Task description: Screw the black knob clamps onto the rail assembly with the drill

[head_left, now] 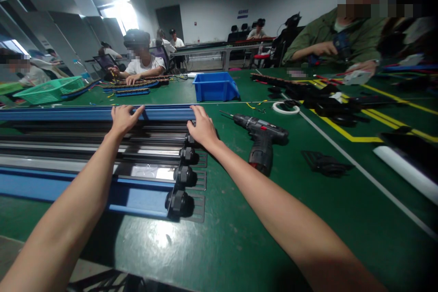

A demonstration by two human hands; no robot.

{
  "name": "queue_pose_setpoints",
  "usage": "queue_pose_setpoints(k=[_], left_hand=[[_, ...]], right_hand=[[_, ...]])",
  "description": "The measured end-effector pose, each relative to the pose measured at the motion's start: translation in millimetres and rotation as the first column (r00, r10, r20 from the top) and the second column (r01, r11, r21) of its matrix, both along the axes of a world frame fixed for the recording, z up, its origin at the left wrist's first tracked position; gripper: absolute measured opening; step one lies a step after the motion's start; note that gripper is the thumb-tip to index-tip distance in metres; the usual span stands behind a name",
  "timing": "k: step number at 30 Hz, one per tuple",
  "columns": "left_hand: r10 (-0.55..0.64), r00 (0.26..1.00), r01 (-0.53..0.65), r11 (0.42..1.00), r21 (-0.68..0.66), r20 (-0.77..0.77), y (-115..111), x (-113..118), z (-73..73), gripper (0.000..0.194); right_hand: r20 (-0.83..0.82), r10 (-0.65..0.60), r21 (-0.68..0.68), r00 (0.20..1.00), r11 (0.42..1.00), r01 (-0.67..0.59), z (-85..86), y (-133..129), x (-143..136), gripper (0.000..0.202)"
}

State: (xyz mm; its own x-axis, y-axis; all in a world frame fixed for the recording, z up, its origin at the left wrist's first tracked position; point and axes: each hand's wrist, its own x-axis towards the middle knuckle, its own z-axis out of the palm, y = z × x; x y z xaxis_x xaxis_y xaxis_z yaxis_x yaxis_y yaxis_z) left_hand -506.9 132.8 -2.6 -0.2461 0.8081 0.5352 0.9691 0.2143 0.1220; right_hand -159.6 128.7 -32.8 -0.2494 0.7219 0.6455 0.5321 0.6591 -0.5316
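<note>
Several long metal profiles lie side by side on the green table, some blue, some black and silver. My left hand is closed over the farthest blue rail, its fingers hooked on the far edge and its thumb pointing right. At the right end of that same rail, my right hand grips it, the fingertips partly hidden behind it. Black cable glands and slotted end brackets stick out from the nearer profiles' right ends. To the right of my right hand lies a black cordless drill, bit pointing left.
Beyond the rails stand a blue bin and a green basket. A white tape roll and black parts lie on the right. Across the table, one co-worker handles strips; another at right holds a drill.
</note>
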Motion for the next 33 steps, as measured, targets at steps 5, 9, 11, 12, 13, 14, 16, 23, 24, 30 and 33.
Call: queue_pose_setpoints(k=[5,9,11,12,13,14,16,23,24,30,33], left_hand=[[-0.011,1.000,0.011,1.000,-0.005,0.009,2,-3,-3.4,0.063],[-0.027,1.000,0.027,1.000,-0.002,-0.005,3,-6,-5.5,0.064],[-0.029,0.999,0.029,1.000,0.003,-0.020,3,-6,-5.8,0.063],[-0.026,0.999,0.026,1.000,0.007,-0.025,3,-6,-5.9,0.063],[-0.020,0.999,0.021,1.000,0.010,-0.027,3,-6,-5.8,0.063],[-0.015,1.000,0.015,1.000,0.012,-0.027,3,-6,-5.8,0.062],[-0.002,1.000,0.003,1.000,0.013,-0.025,3,-6,-5.9,0.061],[-0.002,0.999,0.004,0.999,0.044,-0.050,0,-6,-9.0,0.057],[-0.002,0.998,0.005,0.999,0.042,-0.058,-1,-6,-8.7,0.057],[0.001,0.990,-0.013,0.997,-0.082,-0.140,-2,-6,1.3,0.062],[-0.005,0.987,-0.013,0.994,-0.113,-0.160,-1,-6,5.0,0.063]], right_hand=[[-0.011,0.014,-0.007,1.000,1.000,-0.014,4.0,3,2,0.047],[-0.040,0.034,-0.007,0.999,0.999,-0.034,8.4,7,4,0.038],[-0.063,0.039,-0.011,0.997,0.999,-0.039,10.0,10,4,0.034],[-0.070,0.039,-0.017,0.997,0.999,-0.040,10.4,12,4,0.031],[-0.073,0.038,-0.028,0.997,0.999,-0.040,10.6,14,5,0.030],[-0.074,0.036,-0.043,0.997,0.998,-0.039,10.6,16,5,0.028],[-0.074,0.032,-0.074,0.997,0.997,-0.037,10.2,20,5,0.027],[-0.127,0.038,-0.089,0.991,0.995,-0.050,8.4,25,5,0.024],[-0.128,0.033,-0.094,0.991,0.995,-0.046,8.5,25,5,0.024],[-0.122,0.009,-0.132,0.993,0.991,-0.026,8.6,22,4,0.025],[-0.137,0.009,-0.126,0.990,0.992,-0.026,7.8,22,3,0.025]])
